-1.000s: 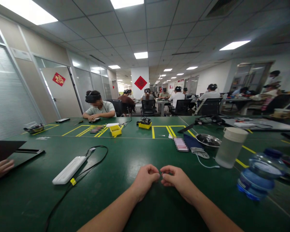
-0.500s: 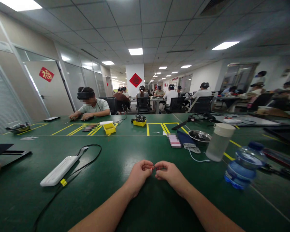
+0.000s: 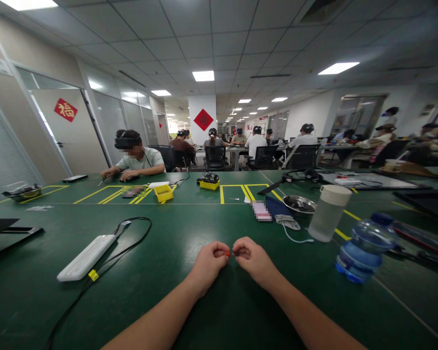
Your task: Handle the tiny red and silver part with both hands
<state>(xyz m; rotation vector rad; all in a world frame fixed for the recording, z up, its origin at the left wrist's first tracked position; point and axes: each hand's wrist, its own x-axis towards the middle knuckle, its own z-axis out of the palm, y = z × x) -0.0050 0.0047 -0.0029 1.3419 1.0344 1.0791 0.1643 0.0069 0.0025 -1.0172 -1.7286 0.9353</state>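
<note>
Just above the green table (image 3: pixel 160 311), my left hand (image 3: pixel 212 260) pinches a tiny orange-red piece (image 3: pixel 228 253) between thumb and fingertips. Its exact kind is too small to make out. Facing it, a narrow gap away, my right hand (image 3: pixel 251 255) has its fingers curled and pressed together. Whatever those right fingertips hold, if anything, is hidden. Both forearms reach in from the bottom edge.
On the left lies a white power bank (image 3: pixel 87 257) with a black cable (image 3: pixel 131 245). To the right stand a blue-tinted water bottle (image 3: pixel 365 248), a frosted cup (image 3: pixel 328 214) and a metal bowl (image 3: pixel 299 206). Yellow trays (image 3: pixel 163 193) sit farther back; a person (image 3: pixel 140 158) works across the table.
My fingertips were almost touching and are now a little farther apart. The orange-red piece shows more clearly at my left fingertips. The view has shifted slightly.
</note>
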